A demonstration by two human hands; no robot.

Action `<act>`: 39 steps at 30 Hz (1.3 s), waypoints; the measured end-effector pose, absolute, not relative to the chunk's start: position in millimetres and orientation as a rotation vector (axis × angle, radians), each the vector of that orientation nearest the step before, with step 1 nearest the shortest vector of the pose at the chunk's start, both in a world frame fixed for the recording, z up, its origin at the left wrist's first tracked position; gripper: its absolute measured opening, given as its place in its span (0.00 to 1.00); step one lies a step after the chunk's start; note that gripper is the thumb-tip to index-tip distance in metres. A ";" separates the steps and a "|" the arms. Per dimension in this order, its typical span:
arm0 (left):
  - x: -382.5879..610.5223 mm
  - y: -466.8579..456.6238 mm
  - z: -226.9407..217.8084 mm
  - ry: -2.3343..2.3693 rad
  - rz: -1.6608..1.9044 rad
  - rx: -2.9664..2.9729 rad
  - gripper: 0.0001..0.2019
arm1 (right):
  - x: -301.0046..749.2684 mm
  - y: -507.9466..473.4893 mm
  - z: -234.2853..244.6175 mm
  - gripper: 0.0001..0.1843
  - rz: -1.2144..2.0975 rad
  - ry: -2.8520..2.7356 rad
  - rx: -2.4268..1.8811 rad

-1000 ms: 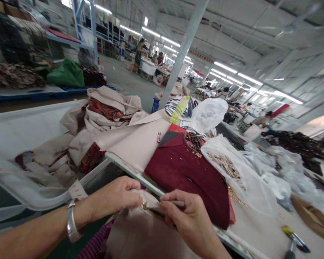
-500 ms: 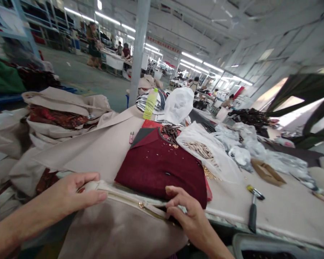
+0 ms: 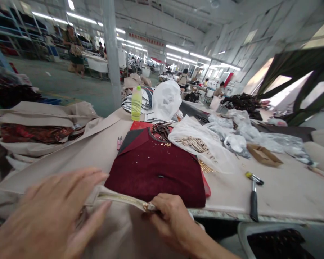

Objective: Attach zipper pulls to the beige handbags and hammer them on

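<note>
A beige bag (image 3: 118, 226), only partly in view, is at the front edge of the table with a gold-toothed zipper (image 3: 121, 198) along its top. My right hand (image 3: 172, 219) is closed on the zipper pull (image 3: 149, 206), thumb and index finger pinched at its gold slider. My left hand (image 3: 56, 212), blurred and close to the camera, is over the zipper's left end. Its fingers and thumb are apart, with the bag's corner showing between them. Just beyond the bag lies folded maroon cloth (image 3: 153, 169) with small gold bits scattered on it.
A hammer (image 3: 254, 196) lies on the right of the table (image 3: 226, 201), above a grey bin (image 3: 243, 233). Farther back are a plastic bag of zipper pulls (image 3: 194, 144), a yellow-green bottle (image 3: 136, 104) and a small cardboard box (image 3: 264, 155). Beige bags (image 3: 40, 115) are piled at left.
My right hand has moved left along the zipper and closed on its pull. My left hand has come nearer the camera, its fingers opened from the bag's corner. The view has turned right.
</note>
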State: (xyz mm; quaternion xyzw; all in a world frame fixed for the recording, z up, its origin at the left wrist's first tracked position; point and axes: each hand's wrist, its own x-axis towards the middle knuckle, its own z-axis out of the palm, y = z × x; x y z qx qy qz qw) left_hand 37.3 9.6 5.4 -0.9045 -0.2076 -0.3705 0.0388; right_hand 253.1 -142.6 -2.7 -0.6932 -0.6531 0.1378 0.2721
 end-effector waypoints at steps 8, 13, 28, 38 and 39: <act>109.4 -17.6 -38.7 -0.288 -1.194 -2.633 0.19 | 280.0 -103.7 9.0 0.04 0.110 -1.934 -2.199; 120.1 -20.1 -90.7 -0.427 -1.246 -2.731 0.19 | 290.5 -108.9 -22.5 0.11 0.137 -1.970 -2.166; 118.0 -35.4 -111.4 -0.583 -1.273 -2.858 0.19 | 496.6 -327.2 -57.7 0.45 -0.690 -0.873 -2.956; 119.4 -34.3 -103.7 -0.583 -1.234 -2.777 0.21 | 509.8 -370.9 -30.8 0.27 -0.279 -0.409 -2.774; 119.8 -34.3 -104.6 -0.589 -1.251 -2.776 0.21 | 494.1 -367.5 -23.4 0.26 -0.202 -0.401 -2.684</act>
